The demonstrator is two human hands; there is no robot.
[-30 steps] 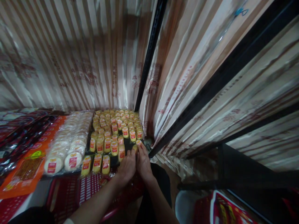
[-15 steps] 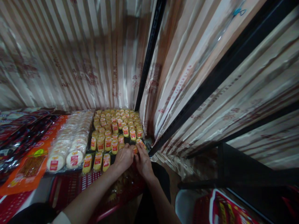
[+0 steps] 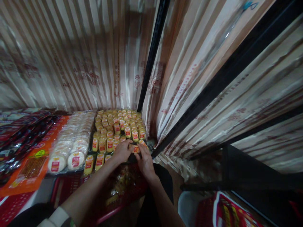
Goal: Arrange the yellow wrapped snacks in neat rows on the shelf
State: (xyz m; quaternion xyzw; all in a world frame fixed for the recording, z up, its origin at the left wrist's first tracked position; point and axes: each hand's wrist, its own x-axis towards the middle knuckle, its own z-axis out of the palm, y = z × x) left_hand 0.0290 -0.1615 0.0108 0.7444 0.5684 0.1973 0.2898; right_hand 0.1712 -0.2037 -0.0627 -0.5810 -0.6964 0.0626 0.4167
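Note:
Both my hands are closed around one small wrapped yellow cake (image 3: 134, 148) with a red label, held lengthwise between them at the front of the shelf. My left hand (image 3: 121, 152) grips its left end, the wrist crossing over the red basket. On its right end are the fingers of my right hand (image 3: 145, 160). Behind those fingertips another wrapped cake shows in part. Rows of the same yellow wrapped cakes (image 3: 110, 144) stand on the dark shelf behind and left of my hands. Below my forearms, a red basket (image 3: 111, 216) holds more wrapped pieces, dim and partly hidden.
Left of the cakes stand round white wrapped biscuits (image 3: 76, 160), an orange snack bag (image 3: 33, 170) and dark shiny packets (image 3: 26, 142). A black post (image 3: 151, 60) and slanted black bar (image 3: 201, 97) stand against curtains. A red packet (image 3: 233, 211) lies lower right.
My left hand has shifted slightly up and left, so the cake between my hands shows more. More of the basket's contents is now visible under my arms.

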